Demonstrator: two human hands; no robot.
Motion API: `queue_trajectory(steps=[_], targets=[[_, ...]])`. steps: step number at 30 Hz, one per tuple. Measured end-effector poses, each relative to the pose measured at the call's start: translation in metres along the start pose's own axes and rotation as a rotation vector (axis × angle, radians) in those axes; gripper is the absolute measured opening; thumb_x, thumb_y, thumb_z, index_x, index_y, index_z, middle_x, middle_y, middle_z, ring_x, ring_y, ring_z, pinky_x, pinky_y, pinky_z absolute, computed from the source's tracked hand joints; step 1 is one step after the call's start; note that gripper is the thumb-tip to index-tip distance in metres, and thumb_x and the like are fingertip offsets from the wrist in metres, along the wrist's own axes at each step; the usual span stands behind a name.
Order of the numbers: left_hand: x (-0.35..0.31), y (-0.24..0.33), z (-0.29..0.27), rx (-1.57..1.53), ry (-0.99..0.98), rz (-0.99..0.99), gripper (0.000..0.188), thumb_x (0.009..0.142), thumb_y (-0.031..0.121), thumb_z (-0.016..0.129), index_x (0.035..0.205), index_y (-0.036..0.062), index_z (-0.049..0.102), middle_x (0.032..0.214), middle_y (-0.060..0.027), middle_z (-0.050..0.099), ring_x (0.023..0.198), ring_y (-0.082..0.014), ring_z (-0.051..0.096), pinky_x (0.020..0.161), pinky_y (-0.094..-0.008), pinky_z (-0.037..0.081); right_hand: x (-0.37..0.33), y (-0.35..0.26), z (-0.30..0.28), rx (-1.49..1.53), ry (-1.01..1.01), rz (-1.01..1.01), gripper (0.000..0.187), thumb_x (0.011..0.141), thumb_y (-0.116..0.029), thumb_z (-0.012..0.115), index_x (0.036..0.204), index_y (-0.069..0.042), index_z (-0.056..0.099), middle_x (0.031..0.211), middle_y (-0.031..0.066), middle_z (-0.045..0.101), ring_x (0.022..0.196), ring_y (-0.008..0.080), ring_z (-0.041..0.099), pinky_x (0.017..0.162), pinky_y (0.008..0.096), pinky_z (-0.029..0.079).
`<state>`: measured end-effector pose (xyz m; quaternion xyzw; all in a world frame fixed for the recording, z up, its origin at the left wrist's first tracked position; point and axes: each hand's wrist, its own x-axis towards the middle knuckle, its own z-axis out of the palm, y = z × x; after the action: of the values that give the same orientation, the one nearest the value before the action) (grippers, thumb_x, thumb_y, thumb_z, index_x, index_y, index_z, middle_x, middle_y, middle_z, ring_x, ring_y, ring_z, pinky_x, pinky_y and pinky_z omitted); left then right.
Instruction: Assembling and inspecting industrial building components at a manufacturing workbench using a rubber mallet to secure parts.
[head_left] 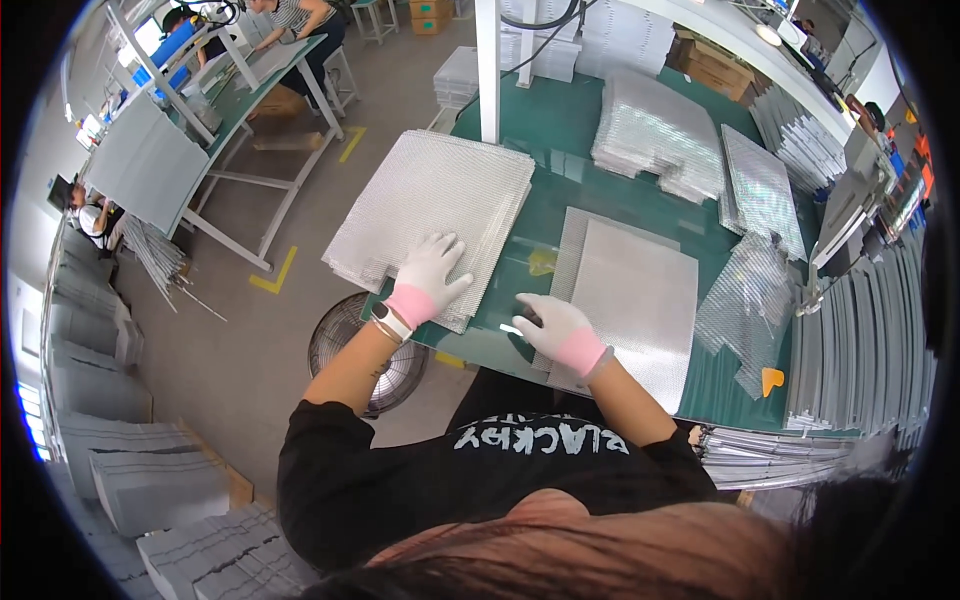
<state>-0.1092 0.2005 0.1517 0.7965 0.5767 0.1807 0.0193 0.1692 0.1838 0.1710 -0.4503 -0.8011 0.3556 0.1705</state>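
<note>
My left hand (430, 280), in a white glove with a pink cuff, lies with fingers spread on a stack of silvery mesh-patterned sheets (440, 190). This stack overhangs the table's left edge. My right hand (562, 332), gloved the same way, is curled around a small dark thing with a white end (509, 329); its exact kind I cannot make out. It hovers at the near left edge of another pile of flat grey sheets (640, 300). Between the two stacks a yellowish patch (541, 262) shows on the green table (500, 345).
More mesh sheets (660, 130) are piled at the back. Bubble-textured pieces (745, 310) and upright grey panels (860, 340) stand to the right. A white post (487, 70) rises at the far edge. A floor fan (375, 350) sits below left. Other people work beyond another table (270, 75).
</note>
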Motion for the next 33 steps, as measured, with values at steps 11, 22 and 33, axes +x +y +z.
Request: queue_trajectory(steps=[11, 22, 33], targets=[[-0.035, 0.033, -0.051, -0.072, -0.038, 0.112, 0.061, 0.078, 0.031, 0.077, 0.127, -0.0014, 0.061, 0.135, -0.0213, 0.056, 0.133, -0.0402, 0.046, 0.112, -0.0489, 0.037, 0.064, 0.019, 0.061, 0.199, 0.118, -0.031, 0.073, 0.093, -0.033, 0.062, 0.147, 0.007, 0.034, 0.143, 0.0295, 0.045, 0.136, 0.0409, 0.043, 0.116, 0.0431, 0.033], [-0.035, -0.047, -0.089, -0.719, -0.075, 0.009, 0.025, 0.084, 0.009, 0.077, 0.107, 0.0014, 0.075, 0.111, -0.0113, 0.075, 0.103, -0.0222, 0.07, 0.091, -0.0323, 0.054, 0.062, -0.009, 0.04, 0.072, 0.42, -0.335, 0.054, 0.09, -0.018, 0.061, 0.138, 0.002, 0.048, 0.143, 0.023, 0.048, 0.133, 0.0382, 0.045, 0.115, 0.0453, 0.034], [-0.025, -0.043, -0.08, -0.699, 0.789, -0.121, 0.018, 0.099, 0.004, 0.058, 0.109, -0.0043, 0.069, 0.111, -0.0112, 0.073, 0.103, -0.018, 0.066, 0.094, -0.03, 0.05, 0.073, -0.03, 0.053, -0.412, 0.154, -0.564, 0.043, 0.089, -0.037, 0.064, 0.122, -0.009, 0.067, 0.13, 0.0123, 0.062, 0.13, 0.0328, 0.051, 0.115, 0.0567, 0.029]])
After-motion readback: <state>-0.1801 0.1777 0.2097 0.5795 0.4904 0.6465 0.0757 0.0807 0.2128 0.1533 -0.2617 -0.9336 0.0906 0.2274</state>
